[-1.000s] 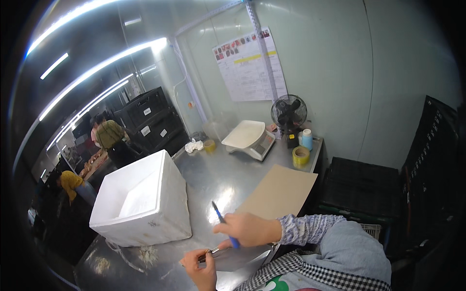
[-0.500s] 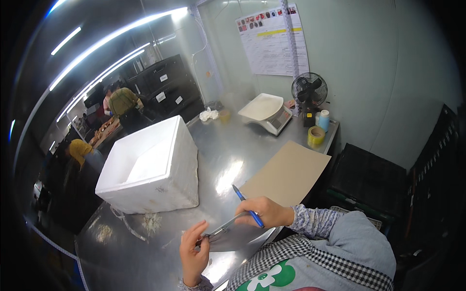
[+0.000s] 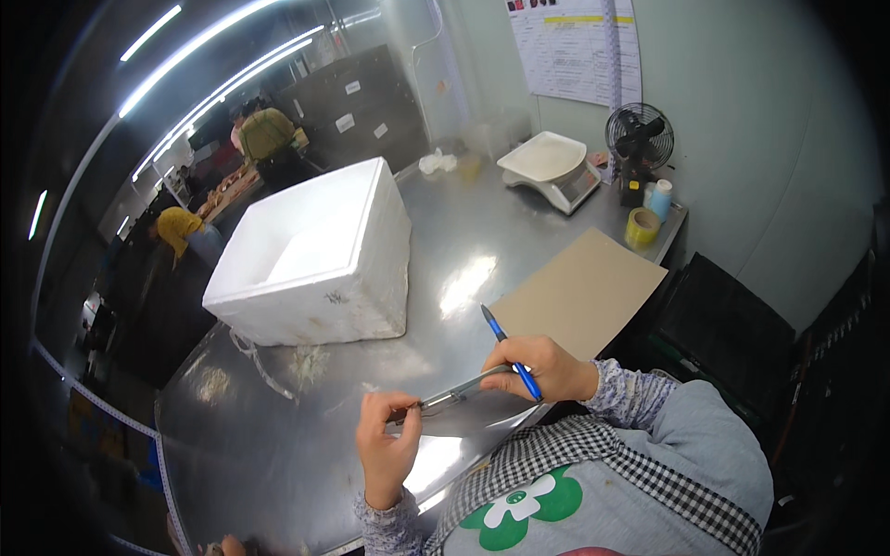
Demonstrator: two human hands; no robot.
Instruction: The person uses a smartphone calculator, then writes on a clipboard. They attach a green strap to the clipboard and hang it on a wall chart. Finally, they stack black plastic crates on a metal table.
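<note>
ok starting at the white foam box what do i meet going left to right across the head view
White foam box, left hand, clipboard, right hand, yellow tape roll, black crate.

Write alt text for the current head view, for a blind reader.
A person's left hand and right hand hold a thin board with a metal clip over a metal table, the right also gripping a blue pen. Beyond are an open white foam box and, further right, a brown sheet and scale.
</note>
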